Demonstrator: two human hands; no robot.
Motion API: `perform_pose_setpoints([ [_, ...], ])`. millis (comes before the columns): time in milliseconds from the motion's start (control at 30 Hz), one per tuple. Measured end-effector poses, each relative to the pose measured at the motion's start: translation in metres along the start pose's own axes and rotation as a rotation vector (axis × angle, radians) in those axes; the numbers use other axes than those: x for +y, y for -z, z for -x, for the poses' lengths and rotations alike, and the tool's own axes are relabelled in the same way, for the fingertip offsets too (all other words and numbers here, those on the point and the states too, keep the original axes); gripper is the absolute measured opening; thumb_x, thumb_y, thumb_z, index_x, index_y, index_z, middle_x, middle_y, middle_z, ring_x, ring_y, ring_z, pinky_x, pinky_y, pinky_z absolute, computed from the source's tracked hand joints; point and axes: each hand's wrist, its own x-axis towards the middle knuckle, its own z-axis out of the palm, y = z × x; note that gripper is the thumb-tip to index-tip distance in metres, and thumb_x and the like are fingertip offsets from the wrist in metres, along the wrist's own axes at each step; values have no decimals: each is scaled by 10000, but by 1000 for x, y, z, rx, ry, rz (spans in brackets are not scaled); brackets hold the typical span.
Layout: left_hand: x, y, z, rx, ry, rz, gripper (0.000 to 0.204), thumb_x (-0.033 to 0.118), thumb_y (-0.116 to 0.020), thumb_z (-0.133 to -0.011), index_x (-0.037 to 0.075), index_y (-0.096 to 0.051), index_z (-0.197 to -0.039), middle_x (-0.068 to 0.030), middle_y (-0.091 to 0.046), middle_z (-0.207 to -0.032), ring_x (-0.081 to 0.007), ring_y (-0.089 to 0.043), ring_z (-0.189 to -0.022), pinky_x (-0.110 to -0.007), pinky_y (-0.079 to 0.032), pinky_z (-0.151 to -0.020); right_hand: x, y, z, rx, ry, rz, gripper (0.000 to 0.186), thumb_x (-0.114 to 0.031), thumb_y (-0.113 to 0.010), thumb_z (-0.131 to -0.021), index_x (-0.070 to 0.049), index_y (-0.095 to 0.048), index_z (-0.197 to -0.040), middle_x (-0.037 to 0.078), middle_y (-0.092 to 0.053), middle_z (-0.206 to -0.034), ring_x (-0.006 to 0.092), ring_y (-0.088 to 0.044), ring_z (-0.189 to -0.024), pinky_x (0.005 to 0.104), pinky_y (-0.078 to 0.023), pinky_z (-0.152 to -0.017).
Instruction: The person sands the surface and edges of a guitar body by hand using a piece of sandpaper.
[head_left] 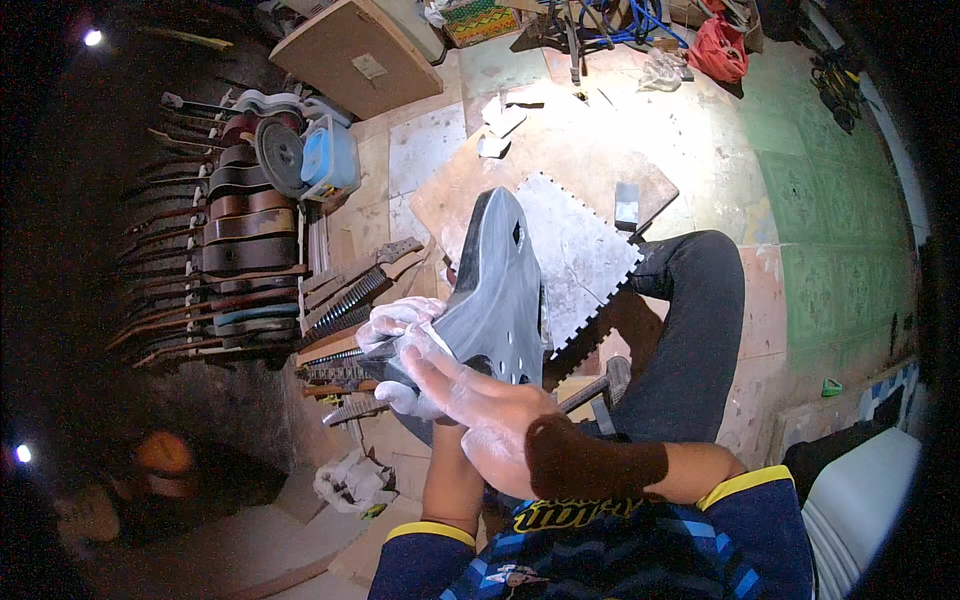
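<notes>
A dark guitar body (495,270) with a pointed wing, coated in pale dust, is held tilted over my lap. Several holes and a cutout show in its face. My left hand (408,401), white with dust, is wrapped around its lower left end. Across the same end lies my right hand (445,375), its fingers bent and pressed onto the surface. A thin pale edge, perhaps folded sandpaper, shows by the right fingertips, but most of it is covered.
Beyond the body, a white interlocking mat (580,255) lies on a board (455,170), with a small grey block (627,205). Guitar necks (350,300) lie left, near a rack of guitars (250,240). A hammer (608,380) rests beside my bent leg (695,320).
</notes>
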Motion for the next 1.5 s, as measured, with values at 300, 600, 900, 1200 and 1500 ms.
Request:
perform_pose_setpoints([
  [300,5,7,3,39,-23,-183,639,656,-463,-924,22,-479,-999,-134,-524,-865,-271,-543,-812,-436,-468,-785,-18,2,6,-53,65,43,862,121,-448,-752,-125,-325,-1569,165,-382,-1575,306,-496,-1364,355,-431,-1134],
  [600,28,30,-11,-12,71,-225,622,651,-510,-880,34,-465,-949,-136,-517,-875,-284,-538,-829,-454,-472,-778,-17,-6,10,-95,114,117,916,71,-484,-760,-179,-228,-1604,153,-283,-1626,351,-554,-1290,383,-545,-1001],
  [900,31,16,-2,-116,109,-309,690,701,-579,-832,36,-425,-928,-109,-451,-901,-264,-499,-868,-421,-436,-807,-4,-16,15,-32,177,68,889,111,-450,-773,-210,-289,-1586,143,-335,-1607,363,-619,-1212,365,-574,-968],
  [1200,27,15,8,-144,169,-176,685,679,-623,-800,34,-424,-914,-118,-464,-903,-280,-498,-869,-428,-426,-806,1,-8,18,-72,177,176,950,154,-429,-739,-185,-237,-1605,150,-253,-1641,317,-442,-1410,333,-428,-1134],
  [1500,22,18,-3,-307,96,-259,701,701,-598,-767,41,-419,-919,-127,-445,-879,-305,-492,-848,-444,-424,-770,5,2,19,-169,332,38,928,191,-409,-725,-57,-201,-1594,206,-193,-1655,342,-392,-1447,320,-378,-1164],
])
